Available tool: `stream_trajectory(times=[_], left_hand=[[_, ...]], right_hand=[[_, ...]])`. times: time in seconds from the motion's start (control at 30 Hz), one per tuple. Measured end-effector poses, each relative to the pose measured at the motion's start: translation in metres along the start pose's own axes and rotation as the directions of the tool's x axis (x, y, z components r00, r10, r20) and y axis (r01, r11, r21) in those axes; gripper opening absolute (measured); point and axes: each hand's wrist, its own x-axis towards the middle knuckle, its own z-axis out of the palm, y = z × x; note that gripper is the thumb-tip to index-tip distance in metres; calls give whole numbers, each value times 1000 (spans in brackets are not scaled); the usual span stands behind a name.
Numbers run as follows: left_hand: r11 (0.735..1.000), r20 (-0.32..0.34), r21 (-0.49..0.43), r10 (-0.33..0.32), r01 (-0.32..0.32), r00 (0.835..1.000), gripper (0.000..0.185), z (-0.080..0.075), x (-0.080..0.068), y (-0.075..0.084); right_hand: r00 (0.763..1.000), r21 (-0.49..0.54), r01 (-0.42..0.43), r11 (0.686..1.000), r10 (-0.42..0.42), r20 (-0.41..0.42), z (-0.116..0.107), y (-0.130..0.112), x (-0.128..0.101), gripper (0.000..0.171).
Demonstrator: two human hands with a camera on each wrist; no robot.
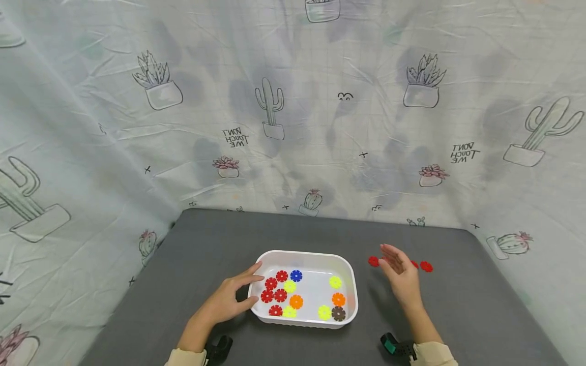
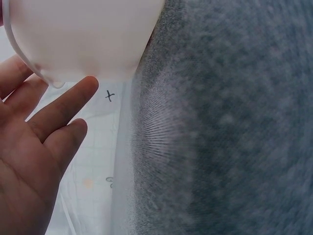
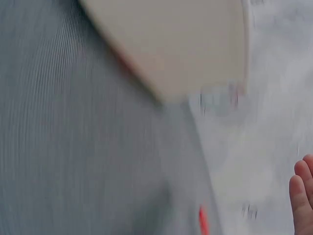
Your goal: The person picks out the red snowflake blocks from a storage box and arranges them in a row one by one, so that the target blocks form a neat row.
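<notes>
A white plastic tray (image 1: pixel 316 290) holds several notched plastic discs. Red discs (image 1: pixel 281 295) cluster at its left, among yellow (image 1: pixel 290 286), orange (image 1: pixel 296 302) and blue (image 1: pixel 296 275) ones. Toward the right side lie more yellow and orange discs and a brown disc (image 1: pixel 338 313). My left hand (image 1: pixel 231 296) rests at the tray's left rim, thumb and fingers spread and reaching over it; in the left wrist view two fingers lie outside against the wall (image 2: pixel 83 39). My right hand (image 1: pixel 402 274) hovers right of the tray with loosely bent fingers, partly hiding loose red discs (image 1: pixel 427 266).
Another loose red disc (image 1: pixel 373 261) lies left of my right hand on the grey table (image 1: pixel 220 231). A pale curtain (image 1: pixel 311 117) printed with cacti hangs behind and beside the table. The right wrist view is blurred, with the tray wall (image 3: pixel 186 44) at its top.
</notes>
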Motion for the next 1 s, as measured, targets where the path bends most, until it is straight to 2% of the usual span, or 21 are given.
stream_trajectory(times=[0.13,0.3,0.43,0.57,0.7,1.0], left_hand=[[1000,-3,10,5,-5,1000,41,0,0,-1],[1000,2,0,-4,4,1000,42,-1,1,0],[1000,4,-4,-7,7,1000,41,-1,0,1],[1000,8,5,-18,18,1000,41,-2,-1,1],[1000,11,8,-25,25,1000,41,-2,-1,1],[999,-17,6,53,-53,998,39,0,1,-2]], right_hand=[[990,7,60,998,-61,128,32,-26,-1,40],[955,16,72,997,-73,288,66,-47,-3,41],[916,42,41,998,-54,397,92,-52,-6,41],[876,19,24,1000,-30,481,119,-43,-8,42],[800,-32,24,999,0,599,144,-33,-8,41],[573,-59,39,998,26,819,176,-32,-7,34]])
